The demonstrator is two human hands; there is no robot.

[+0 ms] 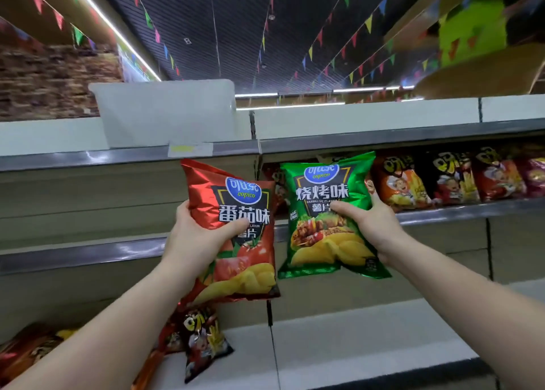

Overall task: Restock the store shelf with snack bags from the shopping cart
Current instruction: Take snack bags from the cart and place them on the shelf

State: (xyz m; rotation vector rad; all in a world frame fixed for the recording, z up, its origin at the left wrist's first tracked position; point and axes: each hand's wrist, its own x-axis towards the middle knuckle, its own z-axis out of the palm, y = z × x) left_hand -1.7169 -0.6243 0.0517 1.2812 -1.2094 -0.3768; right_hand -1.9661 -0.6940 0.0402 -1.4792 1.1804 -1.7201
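The left hand (pixel 197 232) grips a red snack bag (pixel 236 230) at mid-height, thumb across the front of the bag and fingers curled behind its left edge. The right hand (pixel 372 224) grips a green snack bag (pixel 327 212) in the same manner, thumb on the front panel and fingers wrapped behind the right edge. Both bags are held upright, printed faces toward the camera, side by side and just apart.

Position relative to the shelf:
- The red bag sits in front of the left bay of the middle shelf (pixel 76 254); its top corner reaches up near the price label (pixel 190 149) on the rail above. The shelf board behind it shows no stock.
- The green bag sits at the left end of the right bay, its upper half level with the stocked row and its lower edge hanging below the shelf rail (pixel 460 211).

Stock in view:
- A row of snack packs (pixel 451 177) in orange, black, red and purple stands on the right bay, directly right of the green bag.
- A black snack pack (pixel 203 345) lies tilted on the white bottom shelf (pixel 354 351), below the left forearm, with further red and orange packs (pixel 26 348) to its left.

A white bin (pixel 165 112) stands on the top shelf. Strings of coloured pennants (pixel 348 44) hang from the dark ceiling.
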